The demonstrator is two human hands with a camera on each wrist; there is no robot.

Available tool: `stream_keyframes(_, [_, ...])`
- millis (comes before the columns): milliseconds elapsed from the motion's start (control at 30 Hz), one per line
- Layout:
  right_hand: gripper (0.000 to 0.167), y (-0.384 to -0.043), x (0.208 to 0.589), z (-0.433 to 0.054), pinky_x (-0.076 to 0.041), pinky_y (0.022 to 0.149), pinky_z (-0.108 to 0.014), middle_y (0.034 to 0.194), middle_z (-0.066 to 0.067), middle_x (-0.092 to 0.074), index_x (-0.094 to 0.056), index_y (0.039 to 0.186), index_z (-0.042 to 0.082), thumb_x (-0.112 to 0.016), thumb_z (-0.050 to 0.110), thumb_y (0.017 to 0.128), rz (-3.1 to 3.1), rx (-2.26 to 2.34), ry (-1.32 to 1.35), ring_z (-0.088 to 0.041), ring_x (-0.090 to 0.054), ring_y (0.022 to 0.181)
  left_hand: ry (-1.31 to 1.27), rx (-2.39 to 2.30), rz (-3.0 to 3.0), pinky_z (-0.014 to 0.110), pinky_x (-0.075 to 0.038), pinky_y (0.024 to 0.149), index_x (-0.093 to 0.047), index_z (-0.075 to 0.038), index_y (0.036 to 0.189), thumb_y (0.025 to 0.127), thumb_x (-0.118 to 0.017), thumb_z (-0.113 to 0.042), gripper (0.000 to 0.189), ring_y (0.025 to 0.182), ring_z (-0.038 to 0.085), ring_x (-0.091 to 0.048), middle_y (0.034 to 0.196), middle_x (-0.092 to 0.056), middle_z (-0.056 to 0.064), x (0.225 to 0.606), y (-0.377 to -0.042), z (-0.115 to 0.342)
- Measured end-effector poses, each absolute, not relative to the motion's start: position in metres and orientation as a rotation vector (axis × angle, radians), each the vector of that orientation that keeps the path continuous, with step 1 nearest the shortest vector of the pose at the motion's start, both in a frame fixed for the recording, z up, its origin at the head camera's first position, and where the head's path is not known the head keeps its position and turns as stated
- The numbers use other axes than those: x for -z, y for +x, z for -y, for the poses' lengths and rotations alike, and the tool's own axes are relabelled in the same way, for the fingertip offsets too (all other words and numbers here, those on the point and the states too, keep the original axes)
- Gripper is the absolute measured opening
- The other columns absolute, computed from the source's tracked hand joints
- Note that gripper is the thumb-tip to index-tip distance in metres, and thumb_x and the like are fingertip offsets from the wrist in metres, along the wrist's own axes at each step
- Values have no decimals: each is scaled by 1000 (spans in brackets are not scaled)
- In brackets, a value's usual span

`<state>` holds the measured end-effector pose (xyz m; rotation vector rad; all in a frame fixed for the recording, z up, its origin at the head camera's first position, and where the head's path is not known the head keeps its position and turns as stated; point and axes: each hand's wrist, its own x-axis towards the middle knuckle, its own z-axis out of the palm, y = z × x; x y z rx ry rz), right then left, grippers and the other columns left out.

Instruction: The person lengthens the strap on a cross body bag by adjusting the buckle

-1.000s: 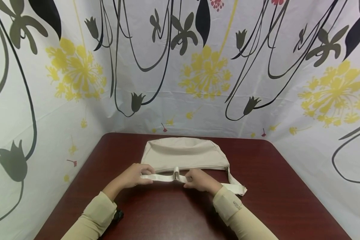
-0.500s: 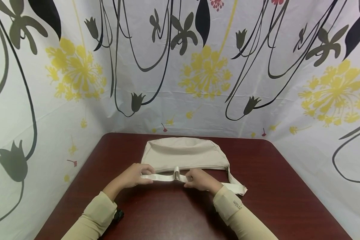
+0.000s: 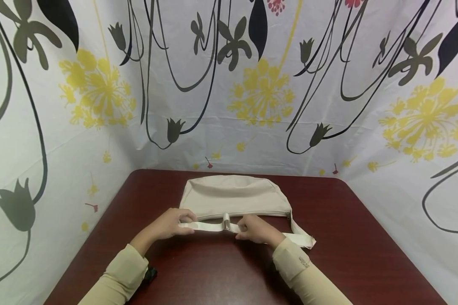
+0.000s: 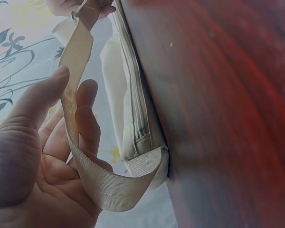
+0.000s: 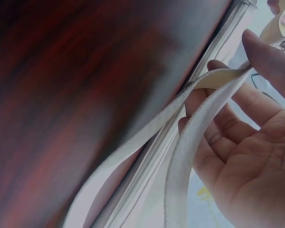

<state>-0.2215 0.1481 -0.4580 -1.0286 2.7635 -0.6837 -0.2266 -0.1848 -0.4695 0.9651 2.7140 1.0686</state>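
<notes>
A cream shoulder bag (image 3: 234,195) lies flat on the table, its zipper side toward me. Its webbing strap (image 3: 207,226) is stretched along the near side, with a metal strap slider (image 3: 226,222) midway between my hands. My left hand (image 3: 171,223) pinches the strap left of the slider; in the left wrist view the webbing (image 4: 116,190) runs between thumb and fingers and bends back to the bag's end. Right of the slider, my right hand (image 3: 257,229) pinches the strap. The right wrist view shows two lengths of webbing (image 5: 180,161) leading from that pinch.
A dark red table (image 3: 213,271) spreads beneath the bag. Flower-printed white cloth (image 3: 221,140) hangs behind it and along both sides. A small black item (image 3: 150,274) shows beside my left sleeve; its kind is unclear. The strap's folded bend (image 3: 305,240) lies to the right.
My right hand, the slider and the strap's right bend have shifted very slightly to the right. My left hand and the bag stay in place.
</notes>
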Motion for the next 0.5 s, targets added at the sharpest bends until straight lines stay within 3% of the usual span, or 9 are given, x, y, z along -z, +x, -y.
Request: stream_keyframes(500, [43,-222,458,-157,-32,54,-21,56,13,-37,-46,59,13,-83,9,82,-2740,685,-1033,-1,-35,54,980,-1056,-2724,39,-52,88,-71,-22,109,87,-81,-33,26,104,16,-69,108,-73,-7,467,-225,185])
